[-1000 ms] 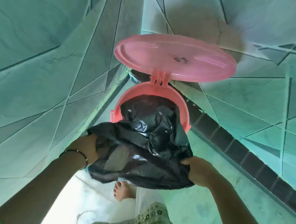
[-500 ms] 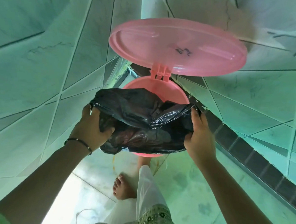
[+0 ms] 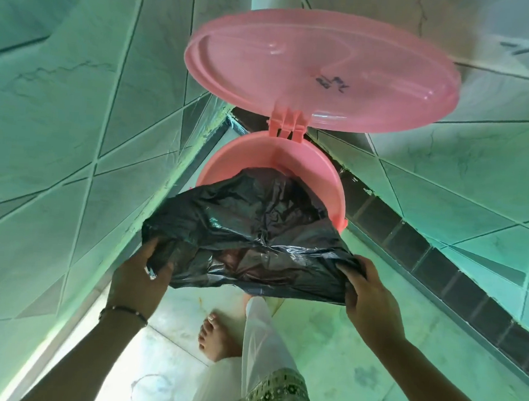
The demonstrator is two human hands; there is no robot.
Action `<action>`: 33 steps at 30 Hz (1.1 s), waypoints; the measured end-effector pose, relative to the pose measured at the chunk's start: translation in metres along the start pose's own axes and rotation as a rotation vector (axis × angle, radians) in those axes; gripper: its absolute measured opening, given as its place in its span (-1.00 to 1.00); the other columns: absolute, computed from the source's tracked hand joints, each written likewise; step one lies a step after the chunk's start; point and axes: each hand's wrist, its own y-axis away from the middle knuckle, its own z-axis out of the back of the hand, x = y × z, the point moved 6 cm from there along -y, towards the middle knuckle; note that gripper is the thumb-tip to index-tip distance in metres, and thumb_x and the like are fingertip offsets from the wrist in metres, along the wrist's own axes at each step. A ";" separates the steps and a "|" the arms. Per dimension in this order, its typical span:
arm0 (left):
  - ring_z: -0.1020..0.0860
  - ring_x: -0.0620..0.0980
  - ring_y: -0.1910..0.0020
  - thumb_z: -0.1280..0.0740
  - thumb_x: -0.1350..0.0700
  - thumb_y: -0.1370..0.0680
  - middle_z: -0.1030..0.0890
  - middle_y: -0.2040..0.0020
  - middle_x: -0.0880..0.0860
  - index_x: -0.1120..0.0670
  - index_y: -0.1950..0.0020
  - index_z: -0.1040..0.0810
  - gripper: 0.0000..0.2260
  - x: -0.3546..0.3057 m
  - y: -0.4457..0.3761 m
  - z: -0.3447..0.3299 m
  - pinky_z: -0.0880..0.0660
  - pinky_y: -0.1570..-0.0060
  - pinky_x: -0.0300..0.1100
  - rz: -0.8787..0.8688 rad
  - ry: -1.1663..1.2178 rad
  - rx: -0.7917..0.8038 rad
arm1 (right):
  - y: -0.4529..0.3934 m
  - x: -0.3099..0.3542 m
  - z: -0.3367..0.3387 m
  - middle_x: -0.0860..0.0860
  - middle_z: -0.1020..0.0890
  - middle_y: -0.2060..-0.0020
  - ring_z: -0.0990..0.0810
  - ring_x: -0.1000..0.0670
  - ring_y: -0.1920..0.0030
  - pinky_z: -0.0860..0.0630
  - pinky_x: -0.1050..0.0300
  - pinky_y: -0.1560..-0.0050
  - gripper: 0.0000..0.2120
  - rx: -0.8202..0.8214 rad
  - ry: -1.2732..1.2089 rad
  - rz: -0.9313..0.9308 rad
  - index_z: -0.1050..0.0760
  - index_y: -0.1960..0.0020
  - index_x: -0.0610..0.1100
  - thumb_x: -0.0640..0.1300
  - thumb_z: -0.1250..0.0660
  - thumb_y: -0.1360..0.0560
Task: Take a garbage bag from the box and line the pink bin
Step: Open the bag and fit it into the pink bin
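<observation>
I am looking down along both forearms, which are reaching forward and slightly apart toward the pink bin [image 3: 278, 157] standing in the corner where the tiled walls meet. My left hand [image 3: 139, 278] is gripping the left edge of the black garbage bag [image 3: 248, 239], thumb lying on top of the plastic and the other fingers curled beneath it, a thin dark bracelet [image 3: 125, 311] sitting on the wrist. My right hand [image 3: 372, 295] is pinching the bag's right corner, fingers folded over the bunched film, wrist angled inward. Between the two hands the bag is stretching across the near half of the bin's opening, its far part sagging down inside the rim while its near edge is hanging in front of the bin. The lid [image 3: 322, 69] is standing raised on its hinge behind the opening. Below the bag, a bare foot [image 3: 216, 337] is resting on the floor tiles [image 3: 325, 343].
</observation>
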 end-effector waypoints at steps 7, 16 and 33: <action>-0.39 0.22 -0.32 -0.35 0.23 -0.48 -0.41 -0.36 0.22 0.18 -0.43 -0.20 -0.43 -0.007 -0.068 -0.025 -0.31 -0.29 0.00 0.098 0.055 0.235 | -0.069 -0.036 -0.028 -0.04 -0.54 0.12 -0.52 -0.04 0.24 -0.41 0.13 0.22 -0.82 0.105 -0.312 -0.357 -0.55 0.07 -0.19 -0.20 -0.18 -0.57; -0.46 0.30 -0.22 -0.13 0.24 -0.57 -0.48 -0.22 0.37 0.34 -0.17 -0.48 -0.73 -0.075 -0.138 -0.026 -0.40 -0.24 0.09 0.168 0.332 0.045 | -0.111 -0.036 -0.027 -0.08 -0.52 -0.01 -0.48 -0.04 0.08 -0.43 -0.05 0.03 -0.78 0.106 -1.006 -0.705 -0.47 0.07 -0.07 -0.25 -0.07 -0.59; -0.50 0.11 -0.01 -0.07 -0.17 -0.58 -0.53 -0.09 0.22 0.25 -0.27 -0.42 -0.47 -0.151 -0.168 -0.035 -0.35 0.12 -0.16 0.079 0.124 0.193 | -0.213 -0.033 0.009 -0.12 -0.61 0.05 -0.58 -0.10 0.28 -0.46 0.20 0.37 -0.64 0.099 -0.364 -0.276 -0.46 -0.31 -0.07 -0.23 -0.25 -0.53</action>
